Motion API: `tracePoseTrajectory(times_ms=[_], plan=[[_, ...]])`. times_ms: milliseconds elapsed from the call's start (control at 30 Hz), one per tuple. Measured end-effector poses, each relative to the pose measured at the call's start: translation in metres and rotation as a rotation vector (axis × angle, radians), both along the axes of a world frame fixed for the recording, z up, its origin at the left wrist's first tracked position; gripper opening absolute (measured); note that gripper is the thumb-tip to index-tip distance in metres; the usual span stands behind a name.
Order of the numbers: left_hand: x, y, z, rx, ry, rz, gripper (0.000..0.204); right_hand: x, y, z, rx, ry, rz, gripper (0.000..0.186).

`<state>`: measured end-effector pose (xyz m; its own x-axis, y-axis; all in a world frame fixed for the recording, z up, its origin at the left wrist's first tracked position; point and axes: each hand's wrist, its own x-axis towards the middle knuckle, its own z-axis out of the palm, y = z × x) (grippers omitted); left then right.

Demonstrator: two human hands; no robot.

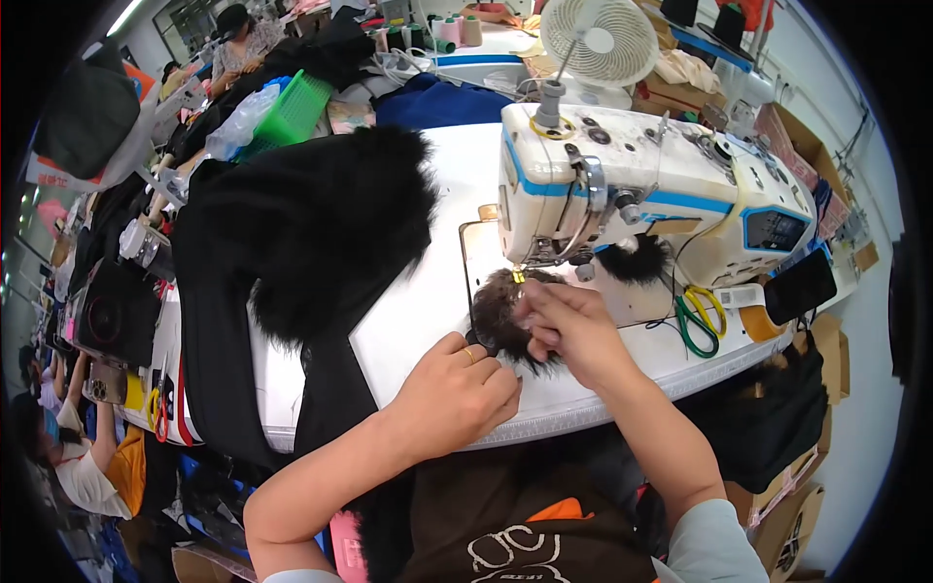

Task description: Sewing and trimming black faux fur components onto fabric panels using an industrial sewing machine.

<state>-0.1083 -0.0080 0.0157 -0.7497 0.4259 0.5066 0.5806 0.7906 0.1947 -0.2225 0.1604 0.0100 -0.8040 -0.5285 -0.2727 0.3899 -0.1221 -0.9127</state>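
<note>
A small brown-black fur piece (494, 309) lies on the white bed of a sewing machine (622, 185), its upper part under the needle and presser foot (520, 275). My right hand (575, 335) is over the right side of the fur, thumb and fingers pinched just below the foot. What is in that pinch is too small to tell. Curled closed, my left hand (457, 391) rests by the fur's lower left edge, a ring on one finger; its fingertips are hidden. A large black garment with fur trim (301, 214) spreads over the table to the left.
Green-handled scissors (695, 328), a dark phone (800, 289) and a black fur tuft (637, 258) lie to the right. Behind the machine stands a white fan (600, 41). A green basket (294, 109) sits at the back left. Other people work at far left.
</note>
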Motion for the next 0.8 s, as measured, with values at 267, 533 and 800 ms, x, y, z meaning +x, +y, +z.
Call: tracePoseTrajectory(times_ms=[267, 533, 800], plan=[[-0.001, 0.001, 0.003, 0.004, -0.007, 0.001, 0.030, -0.016, -0.003, -0.011, -0.019, -0.090, 0.056, 0.034], [-0.033, 0.013, -0.001, 0.011, 0.137, -0.020, 0.022, -0.006, 0.049, 0.005, 0.484, 0.184, 0.217, 0.033], [-0.080, -0.012, -0.022, 0.057, 0.143, 0.049, 0.018, -0.040, 0.081, 0.002, 0.583, 0.779, 0.207, 0.034]])
